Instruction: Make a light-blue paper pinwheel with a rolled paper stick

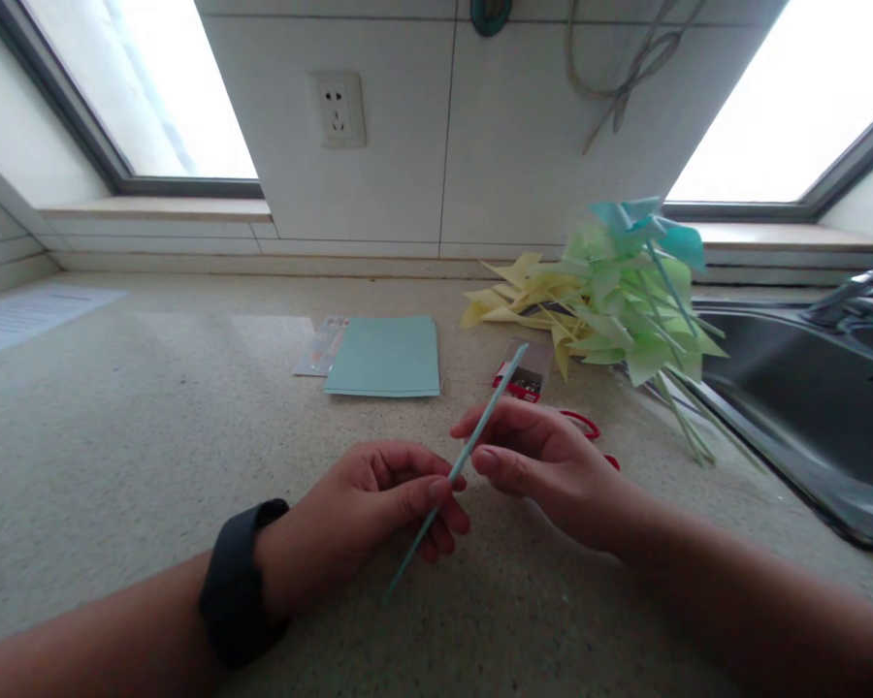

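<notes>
"One pale blue stick (484, 417), thin and straight; which hand has it?"

"Left hand (400, 499); thumb and fingers closed on it partway along its length; stick slants, lower end nearer the wearer, upper end rising past the fingers of the right hand (545, 460)."

"State of the right?"

"Partly open; fingers loosely curled, thumb and forefinger apart; forefinger reaches behind the stick, thumb tip just to its right; contact cannot be told."

"Beyond the hands?"

"On the desk (152, 465), ahead of the left hand: pale blue-green paper (382, 354), lying flat; clear packet (309, 364) at its left edge, partly covered; just ahead of the right hand's fingers: red box (520, 383), small metallic bits visible in it; red loops (588, 421) beside the right hand, remainder hidden by it."

"Right side?"

"Ahead and to the right of the right hand: bundle of folded-paper shapes (626, 301), yellow, green and blue, some stems (688, 422) pointing back toward the wearer; farther right, metal sink (807, 388)."

"Left side?"

"Dark wristband (237, 586) on the left wrist; printed sheet (36, 315) well apart from the left hand, beyond it and leftward; text too small to read."
</notes>
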Action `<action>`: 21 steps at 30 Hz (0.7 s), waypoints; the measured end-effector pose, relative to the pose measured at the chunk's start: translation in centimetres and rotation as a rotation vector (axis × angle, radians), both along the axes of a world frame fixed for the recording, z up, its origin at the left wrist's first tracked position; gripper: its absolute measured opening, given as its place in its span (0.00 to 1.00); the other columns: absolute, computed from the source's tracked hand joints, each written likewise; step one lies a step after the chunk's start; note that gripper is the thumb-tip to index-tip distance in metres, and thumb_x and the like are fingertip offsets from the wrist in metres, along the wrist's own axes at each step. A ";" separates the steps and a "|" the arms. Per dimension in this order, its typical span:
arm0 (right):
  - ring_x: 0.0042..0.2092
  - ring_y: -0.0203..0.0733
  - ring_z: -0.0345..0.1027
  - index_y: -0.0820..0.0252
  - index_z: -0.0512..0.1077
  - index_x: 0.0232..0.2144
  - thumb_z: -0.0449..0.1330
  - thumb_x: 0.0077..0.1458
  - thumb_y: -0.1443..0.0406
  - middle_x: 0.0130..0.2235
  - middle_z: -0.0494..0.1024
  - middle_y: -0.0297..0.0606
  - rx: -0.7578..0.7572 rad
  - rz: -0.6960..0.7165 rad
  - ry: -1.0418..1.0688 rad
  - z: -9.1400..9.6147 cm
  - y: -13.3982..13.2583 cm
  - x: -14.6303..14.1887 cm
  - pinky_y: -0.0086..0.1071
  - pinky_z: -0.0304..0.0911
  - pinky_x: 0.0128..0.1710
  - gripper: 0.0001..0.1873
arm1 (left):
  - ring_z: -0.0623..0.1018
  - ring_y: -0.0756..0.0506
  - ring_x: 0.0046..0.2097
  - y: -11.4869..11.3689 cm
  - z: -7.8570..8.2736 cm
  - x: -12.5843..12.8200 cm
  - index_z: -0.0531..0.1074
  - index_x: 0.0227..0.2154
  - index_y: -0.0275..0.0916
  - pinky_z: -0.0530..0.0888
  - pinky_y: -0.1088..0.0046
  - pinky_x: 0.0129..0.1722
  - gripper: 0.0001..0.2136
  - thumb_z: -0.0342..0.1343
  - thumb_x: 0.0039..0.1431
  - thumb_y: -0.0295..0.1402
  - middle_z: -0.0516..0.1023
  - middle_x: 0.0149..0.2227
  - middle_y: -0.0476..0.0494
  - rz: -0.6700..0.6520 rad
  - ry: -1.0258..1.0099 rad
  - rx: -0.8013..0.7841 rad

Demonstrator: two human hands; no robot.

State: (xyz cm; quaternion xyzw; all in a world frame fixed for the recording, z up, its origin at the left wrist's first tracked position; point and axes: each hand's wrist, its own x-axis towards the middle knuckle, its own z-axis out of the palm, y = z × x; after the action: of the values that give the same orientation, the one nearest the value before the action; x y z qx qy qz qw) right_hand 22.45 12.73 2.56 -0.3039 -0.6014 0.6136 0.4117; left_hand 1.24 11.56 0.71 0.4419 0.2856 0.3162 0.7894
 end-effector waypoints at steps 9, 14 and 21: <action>0.22 0.30 0.59 0.60 0.76 0.35 0.69 0.56 0.55 0.25 0.73 0.31 0.016 -0.209 -0.030 0.0 1.2 1.8 0.26 0.54 0.20 0.14 | 0.80 0.50 0.29 0.2 -0.5 0.4 0.79 0.36 0.38 0.75 0.76 0.30 0.11 0.69 0.57 0.39 0.83 0.28 0.47 0.149 0.166 0.130; 0.22 0.30 0.59 0.59 0.73 0.35 0.69 0.54 0.55 0.27 0.74 0.31 0.076 -0.307 -0.016 0.2 2.7 3.5 0.26 0.55 0.19 0.15 | 0.78 0.49 0.30 0.4 0.3 0.1 0.81 0.35 0.36 0.74 0.74 0.31 0.09 0.66 0.58 0.38 0.82 0.30 0.45 0.313 0.287 0.255; 0.24 0.31 0.64 0.61 0.75 0.32 0.70 0.52 0.56 0.28 0.78 0.35 0.181 -0.290 -0.196 0.3 3.9 5.2 0.27 0.59 0.22 0.15 | 0.78 0.46 0.31 0.4 2.2 -3.7 0.83 0.38 0.37 0.73 0.71 0.30 0.12 0.71 0.52 0.37 0.83 0.31 0.44 0.465 0.462 0.388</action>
State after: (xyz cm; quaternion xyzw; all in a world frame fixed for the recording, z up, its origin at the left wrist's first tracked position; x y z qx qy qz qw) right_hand 27.65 16.60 2.91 -0.4072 -0.6413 0.4588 0.4609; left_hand -2.50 12.01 2.94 0.5662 0.4837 0.4273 0.5128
